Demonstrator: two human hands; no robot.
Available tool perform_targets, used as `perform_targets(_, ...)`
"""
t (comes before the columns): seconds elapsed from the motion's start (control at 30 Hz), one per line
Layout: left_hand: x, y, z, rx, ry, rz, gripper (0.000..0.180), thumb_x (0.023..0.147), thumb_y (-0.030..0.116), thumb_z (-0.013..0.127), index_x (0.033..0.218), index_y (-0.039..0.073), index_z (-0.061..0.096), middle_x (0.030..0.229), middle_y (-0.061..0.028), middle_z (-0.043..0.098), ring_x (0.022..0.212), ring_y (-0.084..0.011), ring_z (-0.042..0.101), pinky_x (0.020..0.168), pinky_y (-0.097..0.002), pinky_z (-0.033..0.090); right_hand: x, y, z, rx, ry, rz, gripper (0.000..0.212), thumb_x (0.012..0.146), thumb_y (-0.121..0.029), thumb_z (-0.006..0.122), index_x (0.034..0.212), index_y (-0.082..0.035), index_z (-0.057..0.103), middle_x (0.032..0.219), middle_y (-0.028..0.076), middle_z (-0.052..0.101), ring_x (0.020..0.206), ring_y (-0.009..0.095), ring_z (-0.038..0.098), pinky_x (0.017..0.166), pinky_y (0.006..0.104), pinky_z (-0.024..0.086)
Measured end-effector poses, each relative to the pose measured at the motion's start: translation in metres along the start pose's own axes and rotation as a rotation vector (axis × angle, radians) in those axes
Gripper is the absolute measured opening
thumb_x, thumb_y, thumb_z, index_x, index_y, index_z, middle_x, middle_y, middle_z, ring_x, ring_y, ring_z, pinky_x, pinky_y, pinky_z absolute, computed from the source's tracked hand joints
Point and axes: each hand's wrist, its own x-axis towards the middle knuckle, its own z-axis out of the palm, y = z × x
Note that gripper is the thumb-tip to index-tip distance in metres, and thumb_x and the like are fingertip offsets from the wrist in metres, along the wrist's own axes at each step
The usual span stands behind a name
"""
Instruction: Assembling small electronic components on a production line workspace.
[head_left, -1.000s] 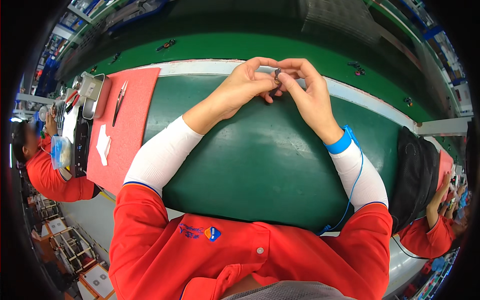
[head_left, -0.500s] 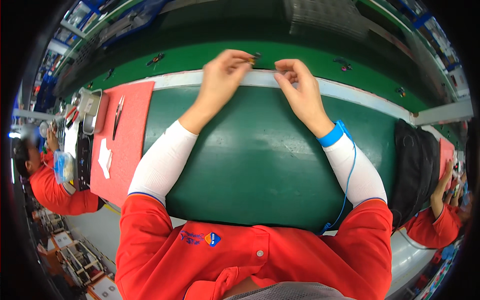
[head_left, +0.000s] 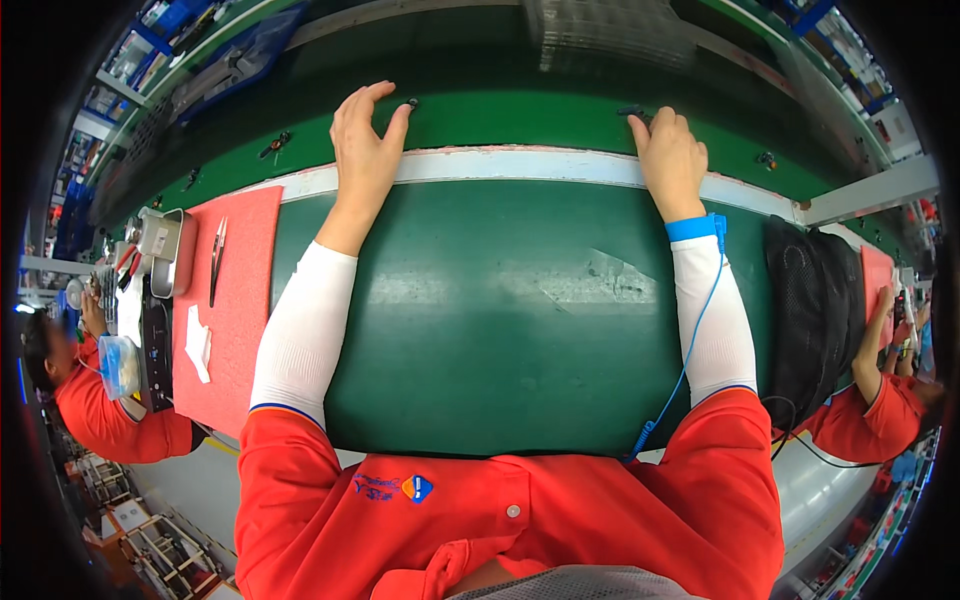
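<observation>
My left hand (head_left: 364, 145) is over the near edge of the green belt, fingers apart and holding nothing. A small dark part (head_left: 413, 103) lies right beside its thumb. My right hand (head_left: 675, 155), with a blue wrist strap (head_left: 696, 228) below it, reaches onto the belt farther right. Its thumb and curled fingers close around another small dark part (head_left: 630, 111), whose far end shows past the thumb. The exact kind of these parts is too small to make out.
Other small parts lie on the green belt (head_left: 520, 120), at left (head_left: 275, 145) and right (head_left: 767, 160). Tweezers (head_left: 217, 262) and a white scrap (head_left: 198, 345) rest on a pink mat (head_left: 240, 300). A black bag (head_left: 812, 310) stands at right. Co-workers sit on both sides.
My left hand has let go of the small part and moved left. My right hand has moved right to another part. The parts on the belt have shifted left.
</observation>
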Motion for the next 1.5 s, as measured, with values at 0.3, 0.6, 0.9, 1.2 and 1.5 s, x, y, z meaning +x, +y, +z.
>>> perform_targets(0.3,-0.014,0.050,0.000,-0.725,-0.191,-0.124,0.028,0.084,0.001,0.060,0.113,0.002,0.061,0.115,-0.0086,0.061,0.103,-0.0172,0.058,0.088,-0.0283,0.046,-0.004,-0.045,-0.010,0.629,0.073,-0.186,0.024,0.085,-0.022,0.066,0.079,-0.004,0.052,0.076,0.012,0.060,0.063,0.030,0.058,0.056,0.0377,0.044)
perform_targets(0.6,-0.017,0.051,-0.004,-0.753,-0.301,-0.320,0.023,0.087,0.002,0.057,0.109,0.001,0.062,0.105,-0.0062,0.065,0.095,-0.0142,0.060,0.084,-0.0264,0.047,-0.008,-0.038,-0.015,0.229,-0.071,-0.090,0.028,0.086,-0.029,0.065,0.077,-0.005,0.053,0.070,0.011,0.060,0.059,0.032,0.058,0.052,0.0398,0.044)
perform_targets(0.9,-0.017,0.055,-0.003,-0.728,-0.311,-0.281,0.019,0.089,0.004,0.056,0.106,0.001,0.064,0.101,-0.0050,0.066,0.089,-0.0127,0.060,0.082,-0.0259,0.047,-0.001,-0.042,0.009,0.190,0.026,-0.142,0.028,0.085,-0.031,0.064,0.078,-0.006,0.055,0.075,0.010,0.060,0.066,0.031,0.059,0.059,0.0401,0.043)
perform_targets(1.2,-0.017,0.055,-0.003,-0.740,-0.354,-0.296,0.017,0.089,0.004,0.056,0.104,0.001,0.064,0.098,-0.0042,0.067,0.088,-0.0117,0.059,0.081,-0.0254,0.047,0.006,-0.049,0.013,0.182,-0.011,-0.058,0.022,0.084,-0.025,0.065,0.080,-0.006,0.055,0.078,0.009,0.060,0.069,0.029,0.059,0.064,0.0398,0.041)
perform_targets(1.5,-0.017,0.056,-0.002,-0.754,-0.323,-0.261,0.016,0.087,0.004,0.056,0.100,0.001,0.064,0.096,-0.0077,0.068,0.081,-0.0167,0.063,0.076,-0.0276,0.050,0.009,-0.045,0.024,0.464,0.009,-0.135,0.014,0.082,-0.016,0.067,0.085,-0.006,0.058,0.083,0.007,0.060,0.077,0.025,0.059,0.071,0.0379,0.039)
